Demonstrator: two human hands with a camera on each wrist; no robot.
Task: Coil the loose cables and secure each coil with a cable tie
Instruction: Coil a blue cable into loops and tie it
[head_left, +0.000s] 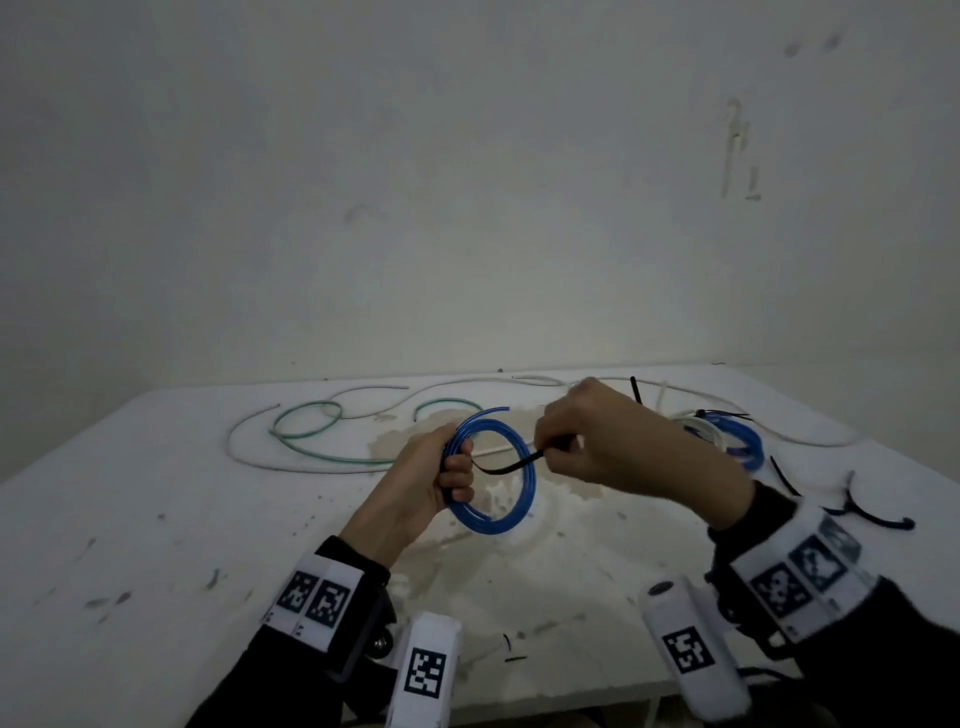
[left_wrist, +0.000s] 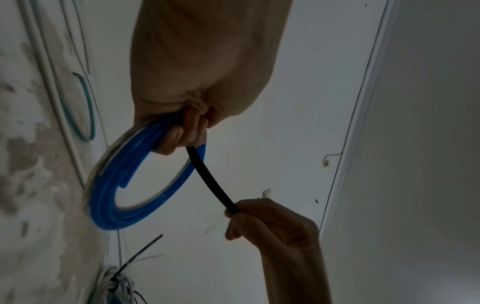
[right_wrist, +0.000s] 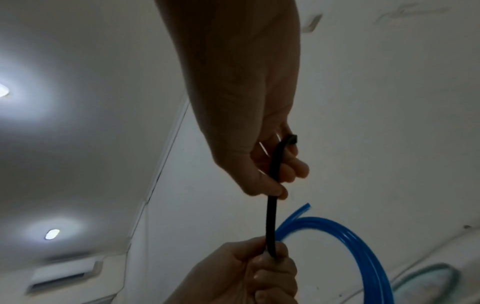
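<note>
left hand (head_left: 439, 480): gripping blue coil (head_left: 511, 496)
right hand (head_left: 602, 441): pinching black tie (head_left: 511, 466)
tie axis: stretched rightward from coil, pull continues that way

Above the white table (head_left: 156, 519), the left hand (head_left: 431, 480) grips a blue coil (head_left: 524, 488). The right hand (head_left: 613, 447) pinches a black cable tie (head_left: 511, 466) stretched between them. Loose green and white cables (head_left: 311, 431) lie far left.

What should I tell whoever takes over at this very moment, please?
Left hand grips the blue coil above the table. Right hand pinches the black cable tie running from the left fingers; whether it is fastened cannot be seen.
Done: one tied bundle lies at the right.
Left: finish this tie, then coil the green cable and white cable. Spare ties lie at the right.
</note>
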